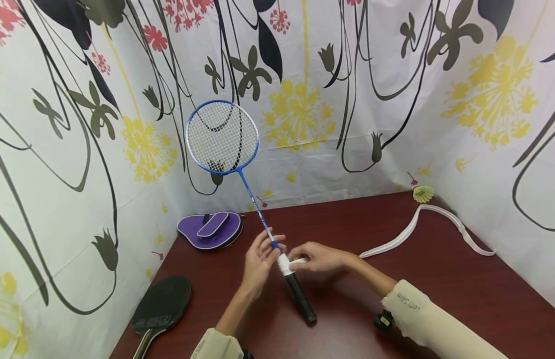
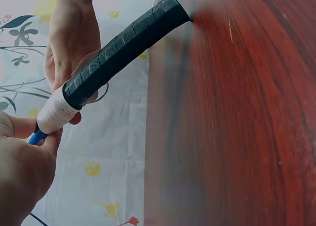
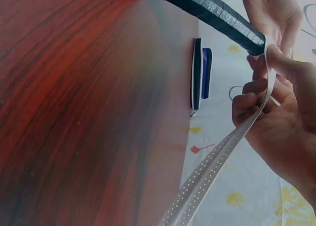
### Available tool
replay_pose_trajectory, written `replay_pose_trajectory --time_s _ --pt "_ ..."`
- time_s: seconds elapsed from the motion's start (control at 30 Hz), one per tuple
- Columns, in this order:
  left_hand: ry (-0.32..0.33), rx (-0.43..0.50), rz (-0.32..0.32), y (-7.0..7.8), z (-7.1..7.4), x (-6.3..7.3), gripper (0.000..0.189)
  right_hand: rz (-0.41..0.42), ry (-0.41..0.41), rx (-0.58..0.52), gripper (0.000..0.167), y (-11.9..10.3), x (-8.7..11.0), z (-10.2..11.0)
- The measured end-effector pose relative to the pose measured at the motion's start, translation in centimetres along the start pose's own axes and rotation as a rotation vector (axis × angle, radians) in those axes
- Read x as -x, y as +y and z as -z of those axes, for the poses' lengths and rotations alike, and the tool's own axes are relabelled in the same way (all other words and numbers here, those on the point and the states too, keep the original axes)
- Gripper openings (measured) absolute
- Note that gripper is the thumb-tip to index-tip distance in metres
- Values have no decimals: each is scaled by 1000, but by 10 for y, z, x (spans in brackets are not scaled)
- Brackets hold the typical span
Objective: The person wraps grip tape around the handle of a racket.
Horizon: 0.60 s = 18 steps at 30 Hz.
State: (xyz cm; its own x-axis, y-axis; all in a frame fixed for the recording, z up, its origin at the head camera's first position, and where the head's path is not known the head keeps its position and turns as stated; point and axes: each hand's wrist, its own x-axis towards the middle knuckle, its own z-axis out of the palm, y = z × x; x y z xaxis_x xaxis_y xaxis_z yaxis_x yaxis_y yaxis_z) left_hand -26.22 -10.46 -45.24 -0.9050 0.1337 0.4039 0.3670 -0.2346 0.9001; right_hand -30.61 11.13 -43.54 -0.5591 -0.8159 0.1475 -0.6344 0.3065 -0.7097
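White tape (image 3: pixel 210 168), thin and dotted with tiny holes, runs from the handle of a blue badminton racket (image 1: pixel 257 207), which slants over the worktop (image 1: pixel 349 304), its head up and to the left. Whether the butt of the black handle (image 1: pixel 297 294) touches the wood is hard to tell. The racket should be light and stiff, its narrow shaft easy to twirl between the fingers; the strings (image 1: pixel 222 137) seem the part to spare from knocks. A good hold is low on the shaft, just above the white wrap (image 2: pixel 55 112), where the left hand (image 1: pixel 258 264) has thumb and fingers pinched on it. The right hand (image 1: pixel 320 257) pinches the tape against the top of the handle. Being soft and limp, the tape probably twists or slackens easily, so it is best taken close to the wrap and kept taut.

Its loose length curves over the worktop on the right, up near a yellow shuttlecock (image 1: pixel 423 194) in the far corner. Left of the hands, a purple case (image 1: pixel 206 232) lies by the back edge and a black table tennis bat (image 1: pixel 163 304) by the left edge, so that side looks tighter. More room lies to the right, while the flowered curtain (image 1: pixel 371 99) behind limits how far the head can swing.
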Motion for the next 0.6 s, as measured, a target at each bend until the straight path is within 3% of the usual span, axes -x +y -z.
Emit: replay_pose_trajectory --time_s 0.13,0.37,0.6 --pt "1 -54 -11 0 -2 -1 57 -5 18 28 19 -4 1 0" --pt "92 -228 45 -3 -5 -2 53 -39 43 76 18 -4 5 0" --pt "188 -283 25 -3 -12 -6 59 -36 163 137 25 -2 6 0"
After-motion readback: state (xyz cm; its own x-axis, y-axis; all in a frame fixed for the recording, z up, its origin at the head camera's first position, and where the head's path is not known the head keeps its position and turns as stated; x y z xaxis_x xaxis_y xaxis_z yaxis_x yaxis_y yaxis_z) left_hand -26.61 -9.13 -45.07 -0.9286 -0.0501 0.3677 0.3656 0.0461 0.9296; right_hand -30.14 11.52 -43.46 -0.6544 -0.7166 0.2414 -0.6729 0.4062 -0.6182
